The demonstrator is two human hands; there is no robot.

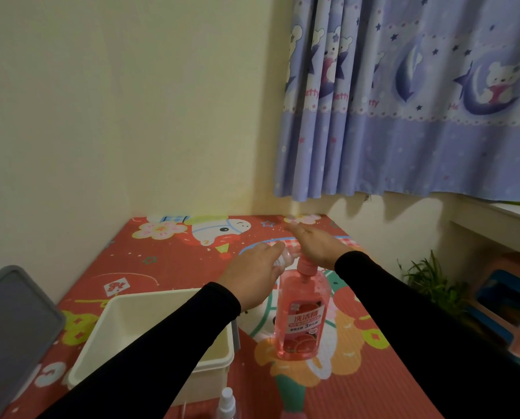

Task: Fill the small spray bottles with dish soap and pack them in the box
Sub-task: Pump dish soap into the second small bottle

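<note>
A: Where is the dish soap bottle [300, 316] standing?

B: It is standing upright on the counter [358, 367], just right of the cream box [122, 325]. The right hand [314, 244] is lying flat, fingers straight, pressing down on the pink pump head [306, 266].

A: What is the grip of the left hand [254, 275] doing?

B: Its fingers are curling around 1 small clear spray bottle [286, 258], holding it tilted beside the pump nozzle. Whether the 2 are touching cannot be told; the area is blurred.

A: Are other bottles showing?

B: 1 second spray bottle [227, 403], with a white sprayer top, is standing at the near edge of the counter, in front of the box.

A: And the surroundings?

B: A grey lid [14, 328] is lying left of the box. A patterned red mat is covering the counter. A blue curtain [419, 101] is hanging at upper right, above a green plant [431, 279] and stacked stools [506, 300].
</note>
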